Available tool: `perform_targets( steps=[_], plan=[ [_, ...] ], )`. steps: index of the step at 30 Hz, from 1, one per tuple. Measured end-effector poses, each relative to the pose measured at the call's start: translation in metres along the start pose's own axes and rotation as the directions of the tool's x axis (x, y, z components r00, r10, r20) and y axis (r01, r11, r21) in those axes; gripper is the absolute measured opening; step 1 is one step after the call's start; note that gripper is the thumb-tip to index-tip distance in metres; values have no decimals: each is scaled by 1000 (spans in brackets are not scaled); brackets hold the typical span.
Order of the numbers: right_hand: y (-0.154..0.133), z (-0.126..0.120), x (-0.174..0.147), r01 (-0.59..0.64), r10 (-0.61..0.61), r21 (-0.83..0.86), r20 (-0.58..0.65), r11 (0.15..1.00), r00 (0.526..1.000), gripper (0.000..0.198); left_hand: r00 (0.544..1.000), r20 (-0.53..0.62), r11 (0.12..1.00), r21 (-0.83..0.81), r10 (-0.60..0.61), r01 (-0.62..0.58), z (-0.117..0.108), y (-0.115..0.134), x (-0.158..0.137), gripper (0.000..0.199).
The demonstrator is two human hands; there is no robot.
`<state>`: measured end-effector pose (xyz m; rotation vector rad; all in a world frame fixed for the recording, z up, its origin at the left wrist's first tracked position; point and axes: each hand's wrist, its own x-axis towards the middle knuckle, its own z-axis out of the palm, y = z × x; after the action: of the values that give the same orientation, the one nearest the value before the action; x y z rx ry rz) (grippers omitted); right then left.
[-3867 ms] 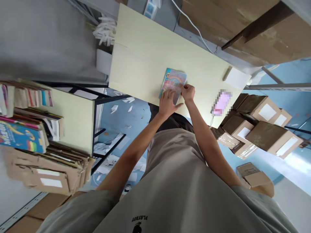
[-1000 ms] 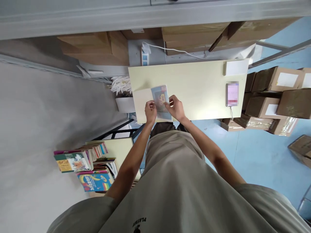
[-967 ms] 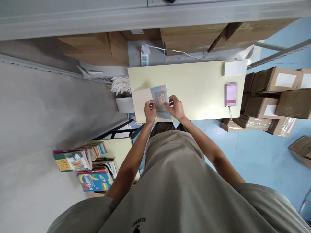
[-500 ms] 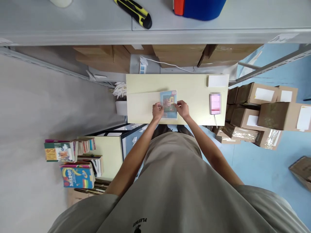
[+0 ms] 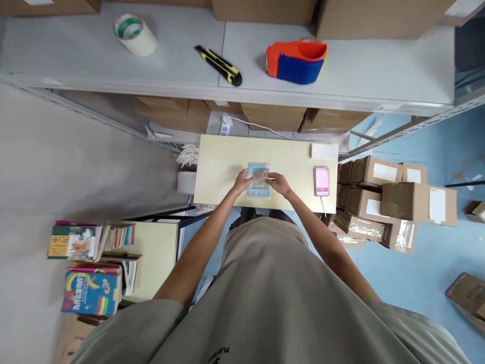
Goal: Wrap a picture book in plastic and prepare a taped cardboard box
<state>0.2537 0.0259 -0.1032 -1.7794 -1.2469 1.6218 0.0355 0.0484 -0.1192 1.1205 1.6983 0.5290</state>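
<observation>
A thin light-blue book [image 5: 258,192] with a picture in the middle of its cover and a barcode at its lower left lies at the front of the pale yellow table [image 5: 220,151]. My left hand [image 5: 241,182] closes on its left edge, thumb over the cover. From the other side my right hand [image 5: 279,183] has its fingers pinched at the right edge, the tips reaching over the cover. A phone [image 5: 322,181] with a cable and a small white box [image 5: 324,151] are on the table to the right.
Beyond the table stands a grey metal shelf [image 5: 182,71] holding a tape roll [image 5: 140,38], a yellow-black box cutter [image 5: 220,65] and a red-blue tape dispenser [image 5: 295,63]. Cardboard boxes [image 5: 397,199] are stacked at right. Piled books [image 5: 93,290] stand on a side table at lower left.
The view has shifted, showing more of the shelf. My right fingers reach slightly further over the cover. The pale sheet left of the book is no longer visible.
</observation>
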Motion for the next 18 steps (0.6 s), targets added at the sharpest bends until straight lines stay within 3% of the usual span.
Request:
perform_targets(
  steps=[4,7,10,14,18],
  plan=[
    [-71,-13,30,258,-258,13,-11,966,966,29,982,-10,976,-108,188,-188,-32,61,28,62],
    [-142,-20,54,488,-489,-28,-20,872,872,35,914,-46,901,-155,403,-405,-68,118,52,57],
    [-214,-25,72,639,-647,-118,-56,760,760,38,831,-111,817,-151,545,-556,-106,170,73,48],
    [-287,-25,89,719,-761,-268,-106,642,640,37,736,-218,728,-129,641,-673,-150,215,91,38],
    [-325,-18,115,697,-791,-409,-119,590,600,34,685,-270,685,-111,676,-720,-176,229,101,33]
  ],
)
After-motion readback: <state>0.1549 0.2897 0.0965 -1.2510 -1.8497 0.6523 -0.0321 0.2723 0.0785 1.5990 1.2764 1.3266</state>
